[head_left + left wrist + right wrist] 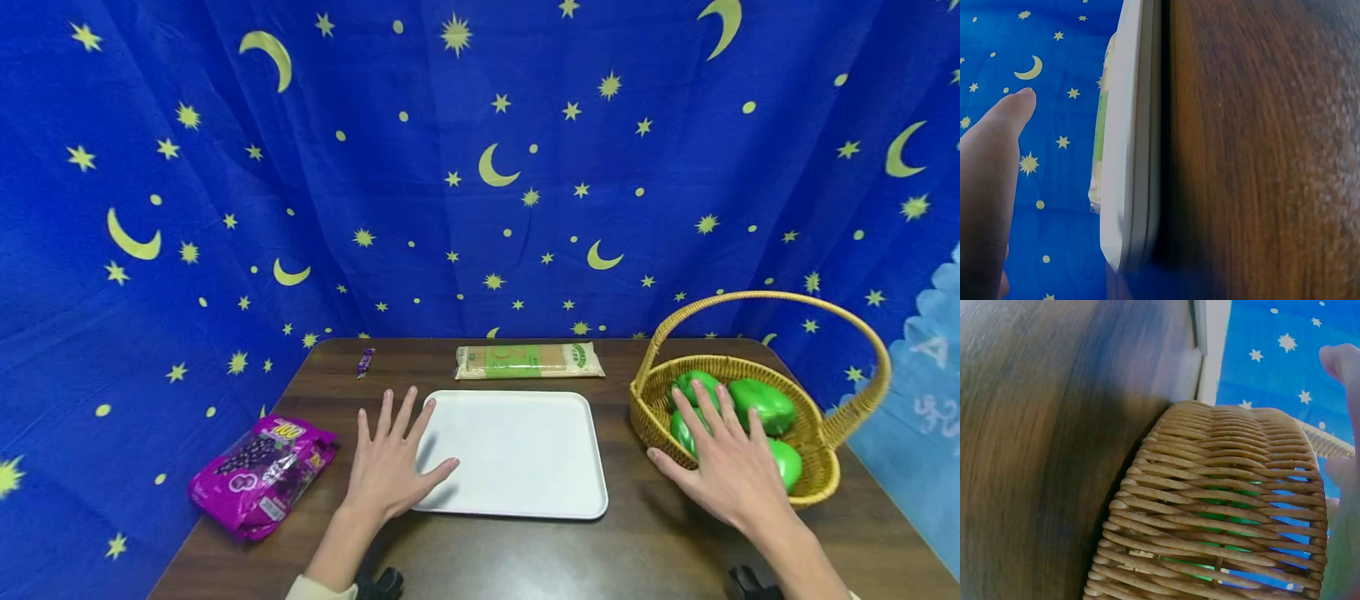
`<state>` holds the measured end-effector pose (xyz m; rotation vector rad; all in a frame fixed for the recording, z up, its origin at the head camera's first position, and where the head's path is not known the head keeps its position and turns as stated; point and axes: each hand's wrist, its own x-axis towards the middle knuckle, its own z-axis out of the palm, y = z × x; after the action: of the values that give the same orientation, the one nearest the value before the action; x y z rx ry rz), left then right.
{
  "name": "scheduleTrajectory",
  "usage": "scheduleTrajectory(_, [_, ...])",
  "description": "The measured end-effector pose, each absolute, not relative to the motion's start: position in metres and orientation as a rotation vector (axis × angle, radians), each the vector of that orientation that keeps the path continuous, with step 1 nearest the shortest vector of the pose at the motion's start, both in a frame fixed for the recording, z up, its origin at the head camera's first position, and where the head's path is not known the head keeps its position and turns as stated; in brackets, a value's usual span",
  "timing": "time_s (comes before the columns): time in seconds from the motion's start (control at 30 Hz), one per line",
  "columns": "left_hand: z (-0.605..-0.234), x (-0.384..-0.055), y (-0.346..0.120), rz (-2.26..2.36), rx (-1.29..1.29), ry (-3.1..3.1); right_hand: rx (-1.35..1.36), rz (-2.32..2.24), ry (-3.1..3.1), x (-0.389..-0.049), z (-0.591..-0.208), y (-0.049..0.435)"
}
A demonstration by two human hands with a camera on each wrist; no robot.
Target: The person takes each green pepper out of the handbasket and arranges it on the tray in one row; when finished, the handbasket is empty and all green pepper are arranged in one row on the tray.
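Note:
With fingers spread, my left hand (387, 471) hovers at the left edge of a white rectangular tray (517, 454), holding nothing. My right hand (731, 475), also spread and holding nothing, is over the near left side of a wicker basket (813, 471) with a tall arched handle. Several green bell peppers (761, 404) lie in the basket, partly covered by that hand in the head view. The right wrist view shows the basket's woven side (1216, 500) close up, green showing through the gaps. In the left wrist view the thumb (1013, 119) stands apart from the tray's edge (1125, 156).
A purple bag of grape candy (262, 475) lies at the table's left side. One small purple wrapped candy (365, 362) is at the far left. Behind the tray lies a long clear-and-green packet of noodles (528, 361). A blue star-and-moon curtain (420, 208) hangs along the back.

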<state>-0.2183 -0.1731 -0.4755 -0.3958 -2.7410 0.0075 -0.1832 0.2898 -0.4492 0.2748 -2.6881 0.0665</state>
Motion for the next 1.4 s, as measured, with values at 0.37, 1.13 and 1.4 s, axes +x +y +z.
scheduleTrajectory(0.37, [-0.463, -0.218, -0.187, -0.465, -0.441, -2.692, 0.297, 0.411, -2.655, -0.183, -0.412, 0.31])
scheduleTrajectory(1.13, [-0.497, -0.247, -0.218, -1.266, -0.22, -2.638, 0.421, 0.829, -2.932, -0.256, -0.36, 0.369])
scheduleTrajectory(1.4, [-0.517, -0.246, -0.218, -1.164, -0.206, -2.77, 0.428, 0.805, -2.946, -0.273, -0.376, 0.37])
